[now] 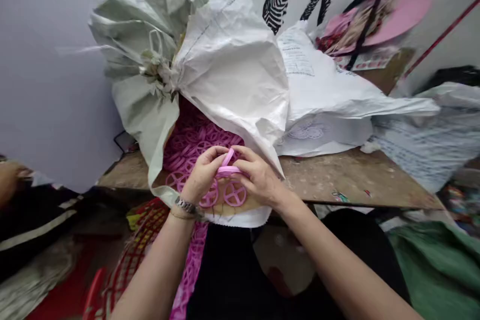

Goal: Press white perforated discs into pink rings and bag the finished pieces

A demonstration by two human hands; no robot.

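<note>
Over the open mouth of a white woven sack (240, 70), both my hands pinch pink plastic spoked rings. My left hand (202, 175), with a watch (185, 205) at the wrist, is closed at the left side of a tilted pink ring (227, 157). My right hand (258, 175) is closed on a second pink ring (228, 171) seen edge-on, which touches the first. Fingers partly cover both, so whether they are linked is unclear. Below lies a loose spoked ring (235, 194), and a heap of the same rings (195, 135) fills the sack behind my left hand.
The sack rests on a worn wooden table (337, 175). Another white sack (318, 85) lies to the right, a pink hat (401, 10) behind it. A red basket (138, 245) and a string of pink rings (191, 270) are below left. At far left shows another person's hand (9, 180).
</note>
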